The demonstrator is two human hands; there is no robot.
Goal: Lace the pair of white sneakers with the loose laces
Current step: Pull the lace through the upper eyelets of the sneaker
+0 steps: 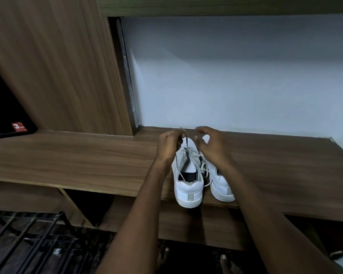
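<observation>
Wooden shelf [87, 161]: two sneakers [188, 184].

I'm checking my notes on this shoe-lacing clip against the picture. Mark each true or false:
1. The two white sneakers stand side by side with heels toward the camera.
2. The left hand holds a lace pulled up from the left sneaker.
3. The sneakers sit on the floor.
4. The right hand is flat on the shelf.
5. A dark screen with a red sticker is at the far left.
1. True: the left sneaker and right sneaker stand together, heels nearest.
2. True: the left hand pinches the lace above the shoe.
3. False: they stand on the wooden shelf, near its front edge.
4. False: the right hand is raised over the sneakers, fingers curled.
5. True: the screen carries the sticker.
</observation>
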